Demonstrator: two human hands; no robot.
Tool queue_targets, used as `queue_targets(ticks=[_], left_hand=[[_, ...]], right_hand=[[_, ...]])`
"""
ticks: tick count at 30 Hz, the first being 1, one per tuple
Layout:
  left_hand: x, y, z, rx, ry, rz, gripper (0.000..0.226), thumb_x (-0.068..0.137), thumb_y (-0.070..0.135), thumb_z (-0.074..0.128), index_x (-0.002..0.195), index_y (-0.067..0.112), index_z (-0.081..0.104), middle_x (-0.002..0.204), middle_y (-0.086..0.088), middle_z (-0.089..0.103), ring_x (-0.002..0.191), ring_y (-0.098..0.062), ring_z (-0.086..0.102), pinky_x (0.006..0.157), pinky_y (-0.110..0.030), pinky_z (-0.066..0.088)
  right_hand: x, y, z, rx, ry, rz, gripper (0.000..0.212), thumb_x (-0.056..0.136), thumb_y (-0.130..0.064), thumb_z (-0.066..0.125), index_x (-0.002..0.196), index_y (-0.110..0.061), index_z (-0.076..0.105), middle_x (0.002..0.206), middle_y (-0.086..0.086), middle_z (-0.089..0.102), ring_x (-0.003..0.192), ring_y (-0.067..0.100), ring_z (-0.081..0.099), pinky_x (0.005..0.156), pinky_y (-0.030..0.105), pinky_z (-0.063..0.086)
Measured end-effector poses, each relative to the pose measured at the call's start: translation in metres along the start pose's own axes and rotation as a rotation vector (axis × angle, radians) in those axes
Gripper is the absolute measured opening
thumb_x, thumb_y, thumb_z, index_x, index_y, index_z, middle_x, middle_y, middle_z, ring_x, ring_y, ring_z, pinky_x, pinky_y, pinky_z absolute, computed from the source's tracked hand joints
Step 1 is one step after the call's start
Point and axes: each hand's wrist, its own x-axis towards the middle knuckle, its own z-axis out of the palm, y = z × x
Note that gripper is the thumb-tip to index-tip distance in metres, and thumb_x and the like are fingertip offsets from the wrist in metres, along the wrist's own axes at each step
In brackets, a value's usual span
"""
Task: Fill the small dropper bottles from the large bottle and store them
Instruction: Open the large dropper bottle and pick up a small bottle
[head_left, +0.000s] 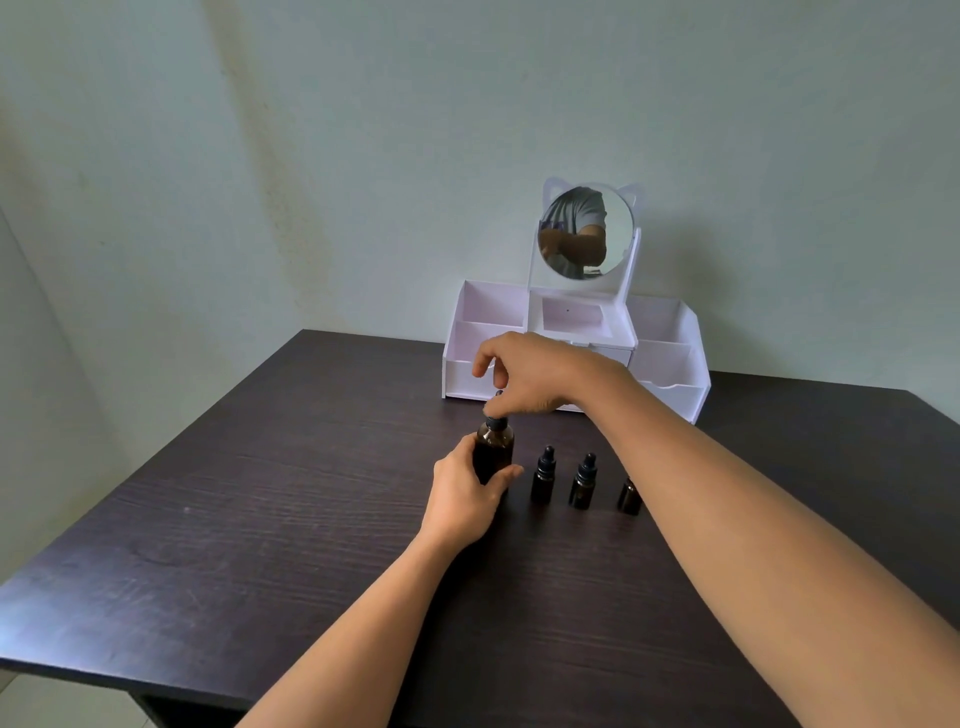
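Observation:
A large dark amber bottle (495, 447) stands upright on the dark wooden table (260, 519). My left hand (467, 496) grips its body from the left. From above, my right hand (535, 376) pinches its black dropper cap (496, 422). Three small dark dropper bottles stand in a row to the right: the first (543, 475) and second (583, 483) carry black dropper caps, while the third (629, 496) is partly hidden behind my right forearm, its top unseen.
A white organiser (670, 358) with several open compartments, a small drawer and a round cat-eared mirror (587, 234) stands at the table's back edge against the wall. The table's left edge and front edge lie near.

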Motion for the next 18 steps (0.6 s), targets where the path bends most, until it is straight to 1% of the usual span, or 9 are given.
queue_targets(ticks=[1,2,3,5,7,11,13,15,18], left_hand=[[0.000,0.000,0.000,0.003,0.006,0.003,0.054,0.084,0.037,0.076,0.132,0.021,0.055,0.126,0.004,0.064,0.119,-0.013,0.058,0.095,-0.024,0.044],[0.000,-0.001,0.000,0.003,0.009,0.003,0.054,0.084,0.037,0.076,0.132,0.021,0.055,0.126,0.005,0.064,0.118,-0.013,0.058,0.095,-0.023,0.044],[0.000,0.000,0.000,0.002,0.008,0.001,0.055,0.084,0.037,0.076,0.132,0.021,0.055,0.126,0.005,0.064,0.119,-0.013,0.058,0.096,-0.024,0.044],[0.000,0.001,0.000,0.004,0.002,-0.008,0.055,0.084,0.036,0.076,0.133,0.022,0.054,0.127,0.004,0.063,0.120,-0.014,0.057,0.095,-0.024,0.043],[0.001,0.001,0.001,0.006,-0.002,-0.011,0.056,0.084,0.036,0.076,0.133,0.023,0.053,0.129,0.005,0.063,0.121,-0.013,0.056,0.094,-0.023,0.041],[0.001,0.001,0.000,0.014,0.017,-0.001,0.053,0.084,0.037,0.076,0.130,0.022,0.056,0.125,0.005,0.065,0.117,-0.012,0.058,0.092,-0.021,0.042],[0.002,0.001,-0.001,0.011,0.014,-0.001,0.052,0.083,0.037,0.077,0.129,0.022,0.057,0.123,0.005,0.065,0.114,-0.011,0.059,0.091,-0.021,0.042],[0.002,0.002,-0.002,0.012,0.023,0.008,0.051,0.082,0.037,0.078,0.126,0.021,0.059,0.119,0.005,0.067,0.111,-0.011,0.060,0.089,-0.021,0.043],[0.001,0.000,-0.001,0.016,0.032,0.015,0.051,0.082,0.038,0.078,0.125,0.020,0.059,0.117,0.005,0.068,0.109,-0.011,0.061,0.088,-0.021,0.044]], right_hand=[[0.002,0.000,0.002,-0.042,0.014,0.016,0.044,0.081,-0.044,0.072,0.119,-0.030,0.057,0.103,-0.007,0.059,0.096,0.020,0.059,0.085,0.039,0.050],[0.003,-0.001,0.003,-0.080,0.020,0.021,0.041,0.085,-0.047,0.069,0.119,-0.028,0.058,0.105,-0.005,0.060,0.097,0.021,0.059,0.087,0.040,0.049],[0.003,-0.001,0.004,-0.089,0.025,0.013,0.035,0.089,-0.043,0.067,0.119,-0.025,0.060,0.108,-0.002,0.061,0.098,0.022,0.059,0.087,0.039,0.048],[0.003,0.002,0.004,-0.038,0.026,-0.023,0.028,0.091,-0.024,0.066,0.118,-0.023,0.060,0.109,0.000,0.062,0.097,0.022,0.060,0.083,0.036,0.049],[0.001,0.003,0.001,0.021,0.026,-0.046,0.036,0.086,-0.019,0.069,0.120,-0.025,0.059,0.105,-0.004,0.059,0.094,0.020,0.059,0.079,0.033,0.049],[-0.002,0.003,-0.003,0.105,0.035,-0.040,0.044,0.084,-0.039,0.073,0.122,-0.022,0.060,0.103,-0.005,0.059,0.093,0.016,0.060,0.078,0.030,0.047],[-0.006,0.011,-0.006,0.131,0.038,0.012,0.040,0.084,-0.039,0.071,0.119,-0.022,0.063,0.103,-0.005,0.059,0.094,0.017,0.059,0.077,0.030,0.046],[-0.011,0.023,-0.005,0.076,0.015,0.078,0.035,0.082,-0.037,0.070,0.114,-0.024,0.065,0.103,-0.006,0.060,0.095,0.017,0.059,0.078,0.032,0.046],[-0.021,0.037,0.013,-0.095,-0.084,0.168,0.035,0.079,-0.041,0.073,0.111,-0.028,0.066,0.105,-0.008,0.063,0.102,0.019,0.059,0.089,0.040,0.041]])
